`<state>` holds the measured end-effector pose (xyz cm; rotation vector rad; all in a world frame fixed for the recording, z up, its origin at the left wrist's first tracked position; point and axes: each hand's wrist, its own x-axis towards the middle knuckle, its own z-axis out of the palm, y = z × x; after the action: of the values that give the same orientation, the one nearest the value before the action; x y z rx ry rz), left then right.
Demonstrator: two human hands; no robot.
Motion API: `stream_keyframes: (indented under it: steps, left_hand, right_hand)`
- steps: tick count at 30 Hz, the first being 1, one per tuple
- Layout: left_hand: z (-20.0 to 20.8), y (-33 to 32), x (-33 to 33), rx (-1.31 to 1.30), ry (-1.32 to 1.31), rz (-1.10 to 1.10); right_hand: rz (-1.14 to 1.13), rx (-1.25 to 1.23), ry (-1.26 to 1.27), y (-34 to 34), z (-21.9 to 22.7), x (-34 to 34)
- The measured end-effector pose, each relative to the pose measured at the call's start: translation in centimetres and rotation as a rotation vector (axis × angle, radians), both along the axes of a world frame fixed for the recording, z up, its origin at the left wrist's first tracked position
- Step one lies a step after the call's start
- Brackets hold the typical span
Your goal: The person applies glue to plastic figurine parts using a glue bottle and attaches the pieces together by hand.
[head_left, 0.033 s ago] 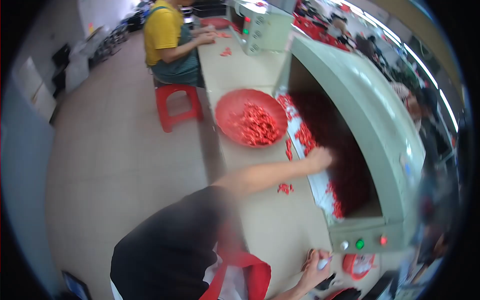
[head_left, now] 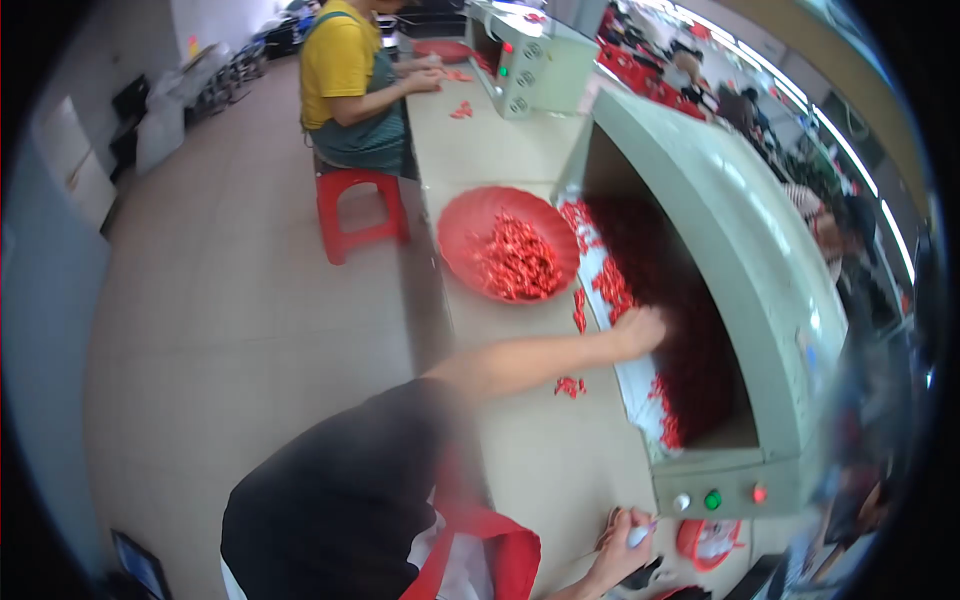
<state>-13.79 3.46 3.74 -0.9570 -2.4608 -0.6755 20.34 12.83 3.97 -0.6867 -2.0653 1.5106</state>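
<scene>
My left hand (head_left: 640, 332) reaches across the bench into the dark opening of a pale green, hooded machine (head_left: 735, 220). Its fingers are hidden in shadow among small shiny red pieces (head_left: 612, 285) along the opening's white liner (head_left: 637, 392). Low in the picture, beside the machine's front panel, my right hand (head_left: 620, 548) is closed around a white, pen-like tool (head_left: 640, 534). What lies at the tool's tip is too small to make out. A wide red bowl (head_left: 462, 225) holds a heap of the same red pieces beyond my left forearm.
Loose red pieces (head_left: 570, 386) lie on the pale bench (head_left: 540, 440). A small red basket (head_left: 690, 545) sits below the lit buttons (head_left: 712, 499). Farther up the bench, a co-worker in yellow (head_left: 335, 60) sits on a red stool (head_left: 332, 215) facing another machine (head_left: 560, 70).
The whole view has shifted slightly. My left hand stays at the machine's opening, and my right hand keeps its grip on the white tool.
</scene>
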Motion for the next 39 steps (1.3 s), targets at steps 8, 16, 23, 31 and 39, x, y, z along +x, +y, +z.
stream_keyframes:
  steps: [8, 16, 23, 31, 39]
  left_hand:
    - [2.1, -2.2, 10.6, 0.460, -0.846, -0.787]
    - [0.8, -0.4, 18.0, 0.422, -1.352, -0.928]
    - [0.8, -1.8, 20.2, 0.830, -2.173, -1.216]
    - [2.8, -3.8, 16.1, 0.982, -2.059, -0.801]
    - [3.5, -3.2, 17.9, 0.903, -1.955, -0.757]
  right_hand:
    - [-0.048, 0.133, 0.080, -0.1, 0.4, -2.2]
    - [-0.036, -0.146, 0.119, -2.1, 3.3, -1.9]
    - [-0.154, -0.228, 0.223, -1.9, 0.9, -0.7]
    - [-0.008, -0.297, 0.197, -1.7, 4.0, -1.9]
    - [-0.094, -0.143, 0.353, -2.1, 5.7, 1.2]
